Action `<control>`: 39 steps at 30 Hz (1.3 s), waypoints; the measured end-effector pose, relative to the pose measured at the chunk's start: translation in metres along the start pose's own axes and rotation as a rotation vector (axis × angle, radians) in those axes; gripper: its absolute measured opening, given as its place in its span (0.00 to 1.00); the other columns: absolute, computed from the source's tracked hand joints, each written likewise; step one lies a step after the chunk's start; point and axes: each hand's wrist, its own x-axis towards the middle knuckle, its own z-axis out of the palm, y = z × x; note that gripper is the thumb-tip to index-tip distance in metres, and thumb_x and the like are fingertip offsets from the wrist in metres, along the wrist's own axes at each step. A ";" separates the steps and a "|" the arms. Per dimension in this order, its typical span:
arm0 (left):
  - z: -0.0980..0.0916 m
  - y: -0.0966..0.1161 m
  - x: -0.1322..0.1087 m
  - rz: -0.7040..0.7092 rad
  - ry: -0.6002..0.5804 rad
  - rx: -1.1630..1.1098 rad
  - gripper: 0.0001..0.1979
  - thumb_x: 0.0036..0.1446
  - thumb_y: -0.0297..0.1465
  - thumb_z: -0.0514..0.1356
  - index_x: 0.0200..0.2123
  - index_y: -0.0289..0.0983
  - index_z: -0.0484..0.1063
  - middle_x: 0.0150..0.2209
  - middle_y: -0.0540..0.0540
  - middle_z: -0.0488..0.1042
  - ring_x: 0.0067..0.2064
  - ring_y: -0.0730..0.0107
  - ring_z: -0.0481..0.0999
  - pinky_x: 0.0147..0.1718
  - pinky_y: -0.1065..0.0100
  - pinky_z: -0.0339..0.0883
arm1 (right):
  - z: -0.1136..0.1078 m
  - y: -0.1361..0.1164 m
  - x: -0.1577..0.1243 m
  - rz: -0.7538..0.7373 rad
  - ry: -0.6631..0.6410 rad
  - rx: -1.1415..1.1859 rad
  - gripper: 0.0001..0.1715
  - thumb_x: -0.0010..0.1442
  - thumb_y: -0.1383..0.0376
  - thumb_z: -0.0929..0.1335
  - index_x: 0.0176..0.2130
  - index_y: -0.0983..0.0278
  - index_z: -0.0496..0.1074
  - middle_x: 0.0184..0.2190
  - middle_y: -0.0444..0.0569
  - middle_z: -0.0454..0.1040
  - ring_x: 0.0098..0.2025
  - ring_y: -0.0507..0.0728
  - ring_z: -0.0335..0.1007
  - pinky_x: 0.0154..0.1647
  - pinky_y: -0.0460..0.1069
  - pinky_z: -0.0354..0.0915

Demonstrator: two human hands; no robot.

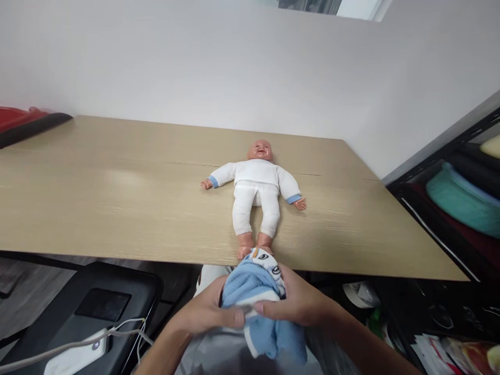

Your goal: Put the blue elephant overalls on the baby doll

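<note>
A blue terry-cloth baby garment (250,278), with white trim and a white patch bearing dark eyes and an orange spot, is bunched between my hands at the table's front edge. My left hand (214,307) grips it from the left, thumb on top. On the other side, my right hand (295,299) is closed round it, its thumb close to the left one. Just beyond lies a baby doll (257,174) on its back in a white top and white trousers, arms spread and feet toward me. The garment's upper end partly covers the doll's toes.
The doll rests on a long wooden table (136,208) against a white wall. At lower left stands a black seat (128,281) carrying a dark phone (103,304) and a white power strip (78,357) with cables. Shelves with folded teal cloth (464,198) line the right side.
</note>
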 end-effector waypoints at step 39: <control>-0.063 0.028 0.071 0.589 0.527 0.630 0.06 0.65 0.27 0.64 0.44 0.40 0.71 0.39 0.50 0.73 0.39 0.67 0.72 0.41 0.68 0.66 | -0.032 0.010 0.063 -0.445 0.338 -0.610 0.26 0.67 0.69 0.69 0.63 0.61 0.69 0.60 0.59 0.76 0.64 0.66 0.74 0.68 0.59 0.69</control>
